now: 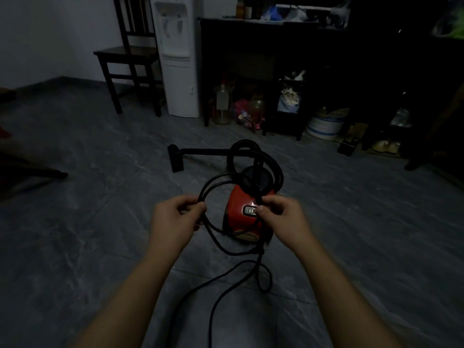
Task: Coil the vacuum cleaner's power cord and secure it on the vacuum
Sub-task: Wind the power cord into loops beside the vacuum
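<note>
A small red vacuum cleaner point(238, 212) stands on the grey floor in front of me. Its thick black hose point(272, 162) loops up behind it, and the wand with floor nozzle point(177, 156) lies beyond. The black power cord point(213, 180) forms a couple of loops held above the vacuum. My left hand point(174, 222) pinches the left side of the loops. My right hand point(282, 217) grips the cord at the right, over the vacuum's top. The rest of the cord point(218, 297) trails loosely across the floor toward me.
A dark wooden chair point(130, 54) and a white water dispenser point(175, 56) stand against the far wall. A black shelf unit point(301, 71) with bottles, a bucket and clutter runs along the back right. Grey tiled floor point(100, 197) surrounds the vacuum.
</note>
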The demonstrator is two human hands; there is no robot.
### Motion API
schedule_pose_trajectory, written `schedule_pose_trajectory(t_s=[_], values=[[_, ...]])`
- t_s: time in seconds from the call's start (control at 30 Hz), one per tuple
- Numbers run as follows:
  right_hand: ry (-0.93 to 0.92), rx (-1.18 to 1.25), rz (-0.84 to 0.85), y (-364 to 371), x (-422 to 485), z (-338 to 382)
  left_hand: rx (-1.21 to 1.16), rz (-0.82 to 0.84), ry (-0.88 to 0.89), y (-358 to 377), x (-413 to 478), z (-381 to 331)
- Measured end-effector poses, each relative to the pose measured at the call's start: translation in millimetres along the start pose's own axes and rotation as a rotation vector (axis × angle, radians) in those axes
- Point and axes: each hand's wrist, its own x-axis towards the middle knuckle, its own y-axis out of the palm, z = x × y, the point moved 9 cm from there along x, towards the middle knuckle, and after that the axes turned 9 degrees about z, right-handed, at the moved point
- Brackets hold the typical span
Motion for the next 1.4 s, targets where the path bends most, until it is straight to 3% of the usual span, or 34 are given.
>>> schedule_pose_trajectory(t_s=[0.17,0.33,0.63,0.97,1.07,1.2,1.4], values=[[-0.005,0.014,-0.032,-4.9,0.2,0.8,0.007,0.103,-0.070,10.5,1.5,10.1],[-0.022,0.013,-0.023,-7.4,-1.8,4.6,0.231,0.193,-0.056,17.1,3.0,16.8],[0.018,-0.060,0.086,3.7,-0.1,-4.6,0.055,0.130,-0.073,15.8,5.4,21.8],[-0.010,0.030,-0.014,-2.3,2.7,-3.2,-0.043,0.114,-0.019,14.0,2.6,8.4],[-0.008,0.009,-0.050,-7.3,2.2,-2.0,0.038,0.162,0.009,17.3,1.2,4.0],[-0.001,-0.101,0.001,-5.1,0.4,-1.3,0.329,0.204,0.092,18.2,-2.2,-0.5],[-0.025,-0.238,0.105,5.2,-9.3,13.3,0.294,0.170,0.104,9.8,-1.9,-8.2]])
